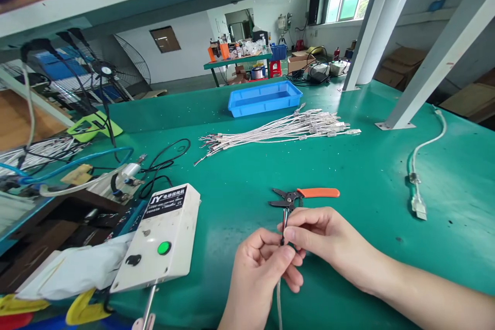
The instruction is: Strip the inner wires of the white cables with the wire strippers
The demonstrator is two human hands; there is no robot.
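Note:
A white cable (279, 301) hangs down from between the fingertips of my left hand (266, 268), which pinches it just below its stripped end. The thin coloured wires (285, 220) stick up from that end, black, red and white among them. My right hand (317, 229) has thumb and forefinger closed on these wires, touching the left fingertips. Right behind the hands lies a pair of wire strippers (317, 193) with orange handles, its dark jaws pointing left; the hand partly covers it.
A bundle of white cables (266, 131) lies across the green table (228, 185), in front of a blue tray (265, 99). At left stands a white control box (160, 240) with a green button. A single USB cable (414, 178) lies at right, near a metal post (425, 46).

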